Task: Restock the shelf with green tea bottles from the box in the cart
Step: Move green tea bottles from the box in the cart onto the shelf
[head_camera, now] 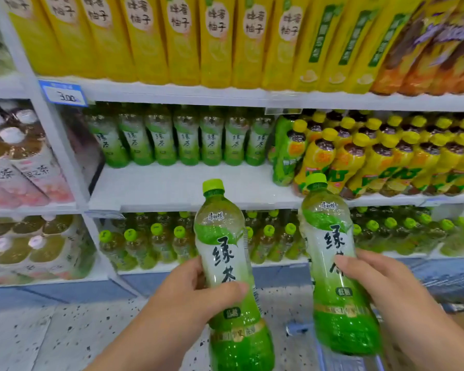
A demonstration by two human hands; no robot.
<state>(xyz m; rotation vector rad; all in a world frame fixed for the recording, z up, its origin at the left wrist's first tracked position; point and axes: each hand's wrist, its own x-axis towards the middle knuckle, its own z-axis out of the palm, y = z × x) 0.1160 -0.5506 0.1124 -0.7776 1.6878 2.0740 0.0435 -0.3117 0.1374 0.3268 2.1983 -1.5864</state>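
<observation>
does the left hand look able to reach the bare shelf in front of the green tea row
Probably yes: the left hand grips a bottle just below the middle shelf, whose bare front, ahead of the green tea row, looks unobstructed.

The left hand [198, 287] shows at lower centre of the frame and the right hand [373, 279] at lower right. The left forearm [145, 338] and the right forearm [434, 330] are bare to the frame's bottom edge. Both thumbnails [242, 286] look short and plain, though slightly blurred.
</observation>
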